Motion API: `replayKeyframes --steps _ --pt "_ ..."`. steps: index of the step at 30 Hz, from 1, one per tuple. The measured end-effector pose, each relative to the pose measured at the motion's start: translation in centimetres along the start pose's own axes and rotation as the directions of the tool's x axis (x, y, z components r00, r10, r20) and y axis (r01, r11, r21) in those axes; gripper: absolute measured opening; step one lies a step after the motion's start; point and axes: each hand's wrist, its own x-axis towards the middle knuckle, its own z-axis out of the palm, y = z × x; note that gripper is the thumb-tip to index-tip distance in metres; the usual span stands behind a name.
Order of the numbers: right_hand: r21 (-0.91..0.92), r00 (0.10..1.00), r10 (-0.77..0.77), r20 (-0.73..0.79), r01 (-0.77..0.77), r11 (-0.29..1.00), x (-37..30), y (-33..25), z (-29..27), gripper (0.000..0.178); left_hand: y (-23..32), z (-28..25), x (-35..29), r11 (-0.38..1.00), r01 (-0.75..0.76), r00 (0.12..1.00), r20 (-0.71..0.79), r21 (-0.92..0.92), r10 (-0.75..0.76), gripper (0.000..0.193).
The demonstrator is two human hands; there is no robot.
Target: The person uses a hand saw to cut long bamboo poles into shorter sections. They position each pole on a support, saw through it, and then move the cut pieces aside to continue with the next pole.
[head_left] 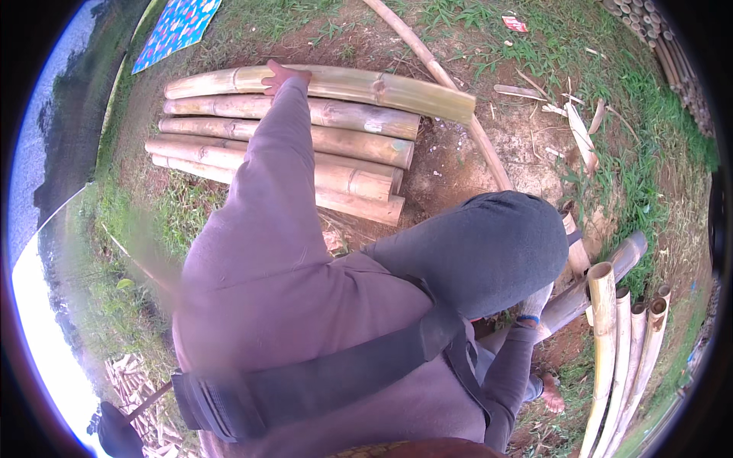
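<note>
Bamboo pieces on open ground, near to far. The right hand (537, 300), with a blue band (527, 318) at its wrist, is beside the bent knee (496, 248) and close to a thick grey pole (563, 307); partly hidden, its grip cannot be told. Several bamboo tubes (602, 328), open ends uppermost, lie to the right of this pole. Farther out, cut bamboo lengths (351, 181) lie side by side at the left edge of the ground's bare-earth patch (447, 164). The left hand (289, 76) touches the farthest length (359, 84), fingers partly spread over it; closure beneath cannot be told. A long thin pole (427, 61) extends beyond its right end. Splinters (582, 137) lie along the patch's right, grassy edge.
</note>
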Motion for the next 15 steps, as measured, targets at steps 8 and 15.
replayKeyframes --steps 8,15 --pt "0.256 0.860 0.440 -0.258 -0.379 0.889 -11.7 1.7 -1.5 0.029 1.6 7.0 2.9 0.783 -0.399 0.917 0.237 0.478 0.322 0.095" --pt "0.246 0.797 0.498 -0.342 -0.435 0.866 -13.0 0.6 0.9 0.028 8.7 11.0 -9.9 0.001 -0.974 0.159 0.675 0.228 0.720 0.114"
